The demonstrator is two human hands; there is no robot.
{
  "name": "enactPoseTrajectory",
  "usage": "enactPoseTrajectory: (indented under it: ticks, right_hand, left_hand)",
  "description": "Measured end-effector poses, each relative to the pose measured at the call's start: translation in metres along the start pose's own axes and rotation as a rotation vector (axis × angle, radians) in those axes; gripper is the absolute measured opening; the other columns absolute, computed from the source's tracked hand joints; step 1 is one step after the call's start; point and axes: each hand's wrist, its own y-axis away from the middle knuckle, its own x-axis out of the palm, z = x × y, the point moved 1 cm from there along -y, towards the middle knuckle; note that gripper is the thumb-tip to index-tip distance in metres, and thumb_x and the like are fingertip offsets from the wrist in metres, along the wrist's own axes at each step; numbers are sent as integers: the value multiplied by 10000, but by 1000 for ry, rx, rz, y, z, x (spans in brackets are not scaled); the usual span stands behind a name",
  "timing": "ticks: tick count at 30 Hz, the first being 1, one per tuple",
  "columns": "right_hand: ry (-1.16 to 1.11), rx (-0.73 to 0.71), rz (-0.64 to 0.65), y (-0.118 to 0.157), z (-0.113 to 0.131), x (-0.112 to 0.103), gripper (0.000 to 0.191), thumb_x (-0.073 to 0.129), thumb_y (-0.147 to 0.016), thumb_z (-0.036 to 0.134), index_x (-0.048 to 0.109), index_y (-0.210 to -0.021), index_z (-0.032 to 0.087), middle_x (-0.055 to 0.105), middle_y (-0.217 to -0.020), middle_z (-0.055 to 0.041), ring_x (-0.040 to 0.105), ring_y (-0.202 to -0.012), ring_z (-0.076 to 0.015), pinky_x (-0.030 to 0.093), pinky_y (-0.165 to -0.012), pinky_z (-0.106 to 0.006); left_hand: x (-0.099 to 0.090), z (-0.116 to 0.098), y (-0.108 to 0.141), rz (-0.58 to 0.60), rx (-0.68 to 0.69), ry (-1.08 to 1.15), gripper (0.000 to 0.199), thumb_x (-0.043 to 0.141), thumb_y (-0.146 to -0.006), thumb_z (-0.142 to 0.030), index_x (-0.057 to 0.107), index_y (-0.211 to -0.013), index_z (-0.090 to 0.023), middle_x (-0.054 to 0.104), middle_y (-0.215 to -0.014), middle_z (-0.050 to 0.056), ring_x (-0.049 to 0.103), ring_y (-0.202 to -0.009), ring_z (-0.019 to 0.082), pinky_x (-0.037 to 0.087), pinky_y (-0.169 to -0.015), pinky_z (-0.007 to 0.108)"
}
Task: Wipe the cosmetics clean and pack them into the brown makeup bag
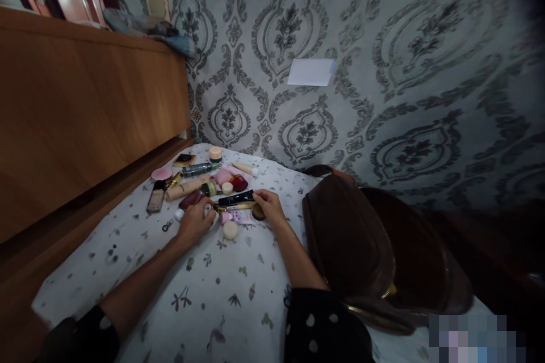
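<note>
A black tube [235,198] lies level over a pile of cosmetics on a white patterned sheet. My right hand [269,207] pinches its right end. At the tube's left end my left hand [197,219] has its fingertips pressed close together; what they hold, if anything, is too small to make out. Just below the tube are a white and purple tube [239,216], a round dark compact [258,212] and a cream-coloured jar [230,230]. Above it sit a dark red item [239,183] and a small pale jar [227,188]. A maroon item [191,199] lies by my left hand.
An open brown bag [349,232] stands right of my right arm. Farther left lie a foundation bottle [156,196], a pink round item [162,173] and a peach jar [215,153]. Wooden furniture [93,102] borders the left; patterned wallpaper rises behind.
</note>
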Motion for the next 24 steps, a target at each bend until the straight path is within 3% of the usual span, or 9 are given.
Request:
enactPoseTrajectory:
  ticks: [6, 11, 17, 20, 24]
  right_hand:
    - [13, 13, -32, -6, 5, 2, 314, 658, -634, 478, 644, -656, 165, 604, -577, -6, 506, -531, -133, 371, -504, -247]
    - [78, -17, -64, -11, 7, 7, 290, 584, -691, 442, 685, -712, 171, 682, -667, -33, 587, -624, -175, 443, -602, -283]
    - [218, -85, -76, -8, 3, 20, 211, 610, -672, 346, 748, -777, 227, 750, -851, -47, 647, -848, -239, 467, -797, -350]
    - [249, -113, -103, -4, 2, 20, 296, 545, -732, 375, 748, -865, 207, 748, -931, -73, 646, -893, -243, 472, -789, -342]
    - [278, -129, -158, 1, 2, 16, 387, 482, -785, 435, 728, -910, 162, 736, -875, -88, 635, -807, -229, 468, -733, -320]
  left_hand:
    - [1, 0, 0, -60, -6, 32, 195, 475, -814, -286, 612, -929, -207, 454, -495, -69, 501, -521, 155, 279, -560, 255]
    - [-3, -4, 2, -109, 30, 128, 161, 480, -816, -293, 589, -899, -208, 397, -469, -88, 438, -445, 134, 273, -523, 244]
    - [-5, -16, 15, -67, 312, 126, 167, 447, -871, -287, 580, -908, -194, 533, -603, -49, 469, -466, 110, 354, -563, 241]
    - [-3, -21, 19, -13, 441, 59, 185, 426, -883, -270, 589, -917, -191, 557, -622, -28, 499, -511, 123, 373, -581, 243]
    - [0, -21, 19, 1, 474, 43, 188, 411, -886, -260, 584, -921, -197, 608, -698, 1, 553, -605, 138, 404, -627, 242]
